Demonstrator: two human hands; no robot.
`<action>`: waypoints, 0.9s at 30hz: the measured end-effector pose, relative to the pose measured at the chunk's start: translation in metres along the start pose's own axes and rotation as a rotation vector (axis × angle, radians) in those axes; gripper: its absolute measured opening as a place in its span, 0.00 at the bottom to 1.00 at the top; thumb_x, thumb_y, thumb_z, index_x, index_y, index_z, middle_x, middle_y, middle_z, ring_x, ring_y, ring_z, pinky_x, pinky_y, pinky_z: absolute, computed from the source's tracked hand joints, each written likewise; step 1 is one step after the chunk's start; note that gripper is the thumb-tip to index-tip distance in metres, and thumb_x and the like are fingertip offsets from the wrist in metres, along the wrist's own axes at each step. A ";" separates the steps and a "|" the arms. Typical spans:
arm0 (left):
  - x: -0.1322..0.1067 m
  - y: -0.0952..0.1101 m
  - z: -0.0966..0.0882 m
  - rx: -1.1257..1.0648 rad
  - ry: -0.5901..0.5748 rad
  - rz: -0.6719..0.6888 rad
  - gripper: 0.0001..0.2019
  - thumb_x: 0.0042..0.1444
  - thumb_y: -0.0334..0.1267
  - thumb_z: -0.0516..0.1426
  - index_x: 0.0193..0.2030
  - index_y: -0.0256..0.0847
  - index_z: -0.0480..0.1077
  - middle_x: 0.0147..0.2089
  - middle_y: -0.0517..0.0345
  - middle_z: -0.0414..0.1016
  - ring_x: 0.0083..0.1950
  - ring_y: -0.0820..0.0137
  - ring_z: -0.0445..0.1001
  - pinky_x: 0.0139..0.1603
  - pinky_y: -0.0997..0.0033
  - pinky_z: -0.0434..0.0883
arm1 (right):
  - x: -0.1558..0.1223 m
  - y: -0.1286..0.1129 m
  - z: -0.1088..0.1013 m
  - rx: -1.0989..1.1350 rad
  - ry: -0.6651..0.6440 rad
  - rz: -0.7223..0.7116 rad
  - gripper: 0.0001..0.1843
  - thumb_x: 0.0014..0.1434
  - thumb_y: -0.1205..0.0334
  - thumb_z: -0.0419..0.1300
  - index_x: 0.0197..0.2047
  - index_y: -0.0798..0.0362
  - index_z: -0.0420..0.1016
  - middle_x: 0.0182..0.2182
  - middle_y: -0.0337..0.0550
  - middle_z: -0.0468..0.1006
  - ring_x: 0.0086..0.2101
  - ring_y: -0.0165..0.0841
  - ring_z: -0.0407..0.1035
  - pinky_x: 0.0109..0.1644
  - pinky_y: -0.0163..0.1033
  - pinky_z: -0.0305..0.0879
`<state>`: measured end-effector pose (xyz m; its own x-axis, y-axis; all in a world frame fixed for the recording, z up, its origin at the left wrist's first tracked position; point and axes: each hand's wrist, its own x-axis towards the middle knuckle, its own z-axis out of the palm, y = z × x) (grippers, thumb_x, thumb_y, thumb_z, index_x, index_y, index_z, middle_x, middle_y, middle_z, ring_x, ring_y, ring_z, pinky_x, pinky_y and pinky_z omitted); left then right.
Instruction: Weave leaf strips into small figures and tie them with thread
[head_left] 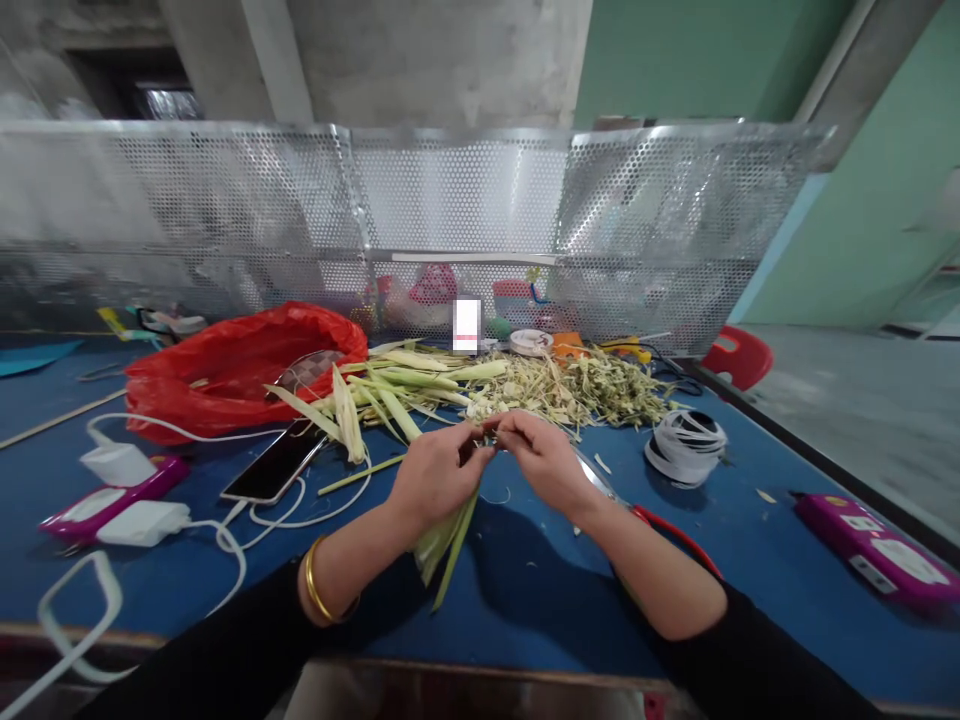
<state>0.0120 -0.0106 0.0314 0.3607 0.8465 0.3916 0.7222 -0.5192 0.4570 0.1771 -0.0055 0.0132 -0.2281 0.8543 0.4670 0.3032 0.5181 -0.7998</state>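
My left hand (442,475) is closed around a bunch of pale green corn husk strips (444,545), whose lower ends hang toward the front edge of the table. Close against it, my right hand (544,462) pinches at the top of the bunch, fingertips nearly touching those of the left. What lies between the fingertips is too small to make out. Partly hidden under my right forearm are scissors with red handles (679,535). Just beyond both hands lie loose corn husks (409,378) and a heap of shredded dry husk bits (585,388).
A red plastic bag (240,375) stands open at the back left. Nearer are a phone (277,465) on a white cable and a purple power strip (176,475) with chargers. To the right are a white cord coil (686,448) and another purple strip (874,548). A perforated metal screen (465,195) closes off the back.
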 end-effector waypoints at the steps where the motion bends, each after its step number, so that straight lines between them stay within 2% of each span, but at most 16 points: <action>1: -0.002 -0.001 -0.001 -0.085 -0.035 -0.024 0.12 0.58 0.41 0.50 0.36 0.40 0.73 0.27 0.59 0.74 0.27 0.70 0.70 0.30 0.73 0.61 | 0.001 0.001 0.000 0.068 -0.015 0.036 0.09 0.59 0.63 0.52 0.27 0.52 0.65 0.39 0.46 0.77 0.39 0.35 0.69 0.43 0.41 0.64; 5: -0.008 -0.007 -0.002 -0.498 -0.222 -0.217 0.10 0.57 0.40 0.51 0.32 0.38 0.71 0.22 0.64 0.66 0.23 0.73 0.66 0.27 0.75 0.63 | 0.001 0.002 0.003 0.334 -0.065 0.157 0.10 0.56 0.61 0.57 0.24 0.53 0.66 0.37 0.44 0.77 0.38 0.34 0.69 0.42 0.41 0.67; 8: -0.009 -0.002 -0.007 -0.725 -0.265 -0.389 0.09 0.52 0.40 0.55 0.29 0.36 0.69 0.22 0.65 0.66 0.21 0.76 0.64 0.25 0.76 0.64 | -0.003 -0.008 0.004 0.466 -0.048 0.227 0.10 0.53 0.59 0.61 0.24 0.54 0.68 0.36 0.43 0.77 0.37 0.33 0.70 0.43 0.40 0.67; 11: -0.008 0.008 -0.017 -0.821 -0.241 -0.455 0.10 0.49 0.41 0.58 0.26 0.36 0.68 0.21 0.64 0.66 0.20 0.78 0.64 0.24 0.77 0.64 | -0.009 -0.023 0.000 0.636 -0.007 0.314 0.10 0.51 0.58 0.63 0.24 0.54 0.69 0.37 0.43 0.78 0.38 0.32 0.70 0.44 0.38 0.65; 14: -0.006 0.010 -0.019 -0.856 -0.295 -0.487 0.10 0.48 0.42 0.59 0.27 0.35 0.70 0.22 0.64 0.68 0.19 0.78 0.64 0.24 0.76 0.66 | -0.013 -0.029 -0.003 0.720 -0.008 0.409 0.11 0.51 0.57 0.63 0.25 0.54 0.69 0.37 0.44 0.78 0.40 0.33 0.70 0.46 0.38 0.64; 18: -0.003 -0.009 -0.001 -0.772 -0.388 -0.551 0.09 0.47 0.41 0.57 0.26 0.36 0.70 0.22 0.63 0.69 0.19 0.79 0.64 0.23 0.77 0.64 | -0.016 -0.011 0.007 0.517 -0.004 0.491 0.08 0.51 0.60 0.60 0.25 0.53 0.68 0.36 0.45 0.78 0.38 0.35 0.70 0.45 0.41 0.64; 22: 0.003 -0.029 0.020 -0.567 -0.504 -0.512 0.08 0.46 0.39 0.56 0.23 0.37 0.69 0.20 0.62 0.68 0.19 0.76 0.66 0.20 0.78 0.62 | -0.017 0.012 0.017 0.156 -0.124 0.408 0.10 0.52 0.65 0.55 0.21 0.52 0.62 0.34 0.46 0.78 0.38 0.37 0.70 0.43 0.42 0.63; 24: 0.007 -0.031 0.024 -0.483 -0.548 -0.476 0.08 0.46 0.39 0.54 0.22 0.37 0.68 0.19 0.62 0.68 0.19 0.75 0.67 0.19 0.78 0.62 | -0.018 0.018 0.016 0.023 -0.193 0.367 0.11 0.53 0.66 0.53 0.21 0.52 0.60 0.33 0.46 0.78 0.38 0.37 0.70 0.42 0.42 0.62; 27: 0.012 -0.031 0.024 -0.439 -0.601 -0.453 0.07 0.46 0.38 0.53 0.24 0.38 0.68 0.19 0.62 0.69 0.20 0.74 0.69 0.18 0.79 0.62 | -0.017 0.018 0.009 -0.046 -0.263 0.361 0.10 0.54 0.67 0.53 0.22 0.51 0.61 0.33 0.45 0.78 0.37 0.36 0.70 0.42 0.41 0.62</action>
<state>0.0078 0.0181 0.0030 0.4333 0.8371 -0.3340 0.6235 -0.0108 0.7818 0.1783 -0.0110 -0.0127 -0.3255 0.9445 0.0445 0.4464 0.1950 -0.8733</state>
